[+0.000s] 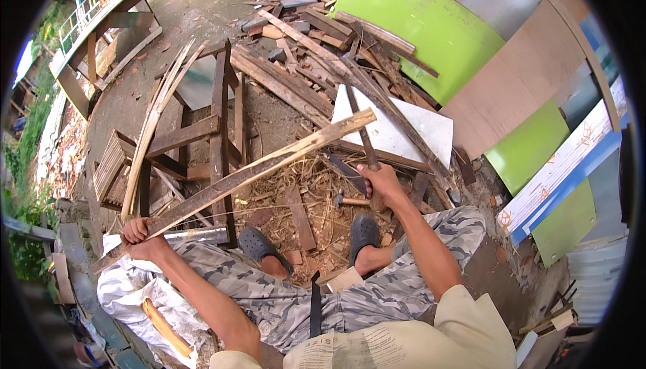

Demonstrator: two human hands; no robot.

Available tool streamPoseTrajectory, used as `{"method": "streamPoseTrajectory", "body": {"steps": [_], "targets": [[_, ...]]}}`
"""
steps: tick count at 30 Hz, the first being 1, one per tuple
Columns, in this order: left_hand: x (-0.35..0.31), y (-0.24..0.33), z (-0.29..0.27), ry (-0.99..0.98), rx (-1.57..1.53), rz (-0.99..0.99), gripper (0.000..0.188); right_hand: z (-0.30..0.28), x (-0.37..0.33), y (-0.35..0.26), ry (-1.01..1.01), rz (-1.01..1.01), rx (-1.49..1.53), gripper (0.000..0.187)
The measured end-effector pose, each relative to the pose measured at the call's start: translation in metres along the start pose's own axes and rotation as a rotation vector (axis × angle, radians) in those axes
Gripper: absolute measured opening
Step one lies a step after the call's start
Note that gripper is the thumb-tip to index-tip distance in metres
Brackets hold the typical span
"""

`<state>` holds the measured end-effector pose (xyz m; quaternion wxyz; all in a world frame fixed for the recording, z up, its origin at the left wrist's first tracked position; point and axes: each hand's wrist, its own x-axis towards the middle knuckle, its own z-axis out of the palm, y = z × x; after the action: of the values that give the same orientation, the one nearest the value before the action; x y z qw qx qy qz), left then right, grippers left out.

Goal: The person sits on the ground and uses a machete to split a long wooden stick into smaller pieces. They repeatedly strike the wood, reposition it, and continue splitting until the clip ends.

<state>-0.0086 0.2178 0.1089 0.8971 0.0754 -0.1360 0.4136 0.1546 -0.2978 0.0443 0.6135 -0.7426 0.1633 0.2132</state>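
Observation:
My left hand (pixel 142 240) is closed around the lower end of a long, rough wooden plank (pixel 266 167). The plank slants up to the right across the view, pale along its upper split edge and dark below. In my right hand (pixel 382 185) is a long dark-bladed knife, like a machete (pixel 368 145), its fingers wrapped round the grip. The blade points away and crosses the plank near its far end; whether they touch, I cannot tell. A hammer (pixel 352 201) with a wooden handle lies on the ground beside my right hand.
A dark wooden frame (pixel 221 133) stands left of centre, with long pale strips (pixel 156 123) leaning on it. Scrap wood (pixel 289 83) is heaped ahead. Green panels (pixel 417 26) and a brown board (pixel 515 76) lean at right. White sacking (pixel 134 295) lies by my left leg.

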Motion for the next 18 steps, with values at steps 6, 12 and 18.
{"method": "streamPoseTrajectory", "body": {"steps": [6, 12, 18], "targets": [[-0.001, -0.010, -0.006, -0.032, 0.010, -0.035, 0.036, -0.037, -0.041, -0.081, -0.141, -0.187, 0.705, 0.048], [0.002, -0.012, -0.015, 0.172, 0.047, -0.044, 0.040, -0.042, -0.048, -0.074, -0.147, -0.288, 0.682, 0.036], [-0.003, -0.029, -0.003, 0.526, 0.282, -0.027, 0.056, -0.036, -0.046, -0.070, -0.136, -0.341, 0.818, 0.034]]}}
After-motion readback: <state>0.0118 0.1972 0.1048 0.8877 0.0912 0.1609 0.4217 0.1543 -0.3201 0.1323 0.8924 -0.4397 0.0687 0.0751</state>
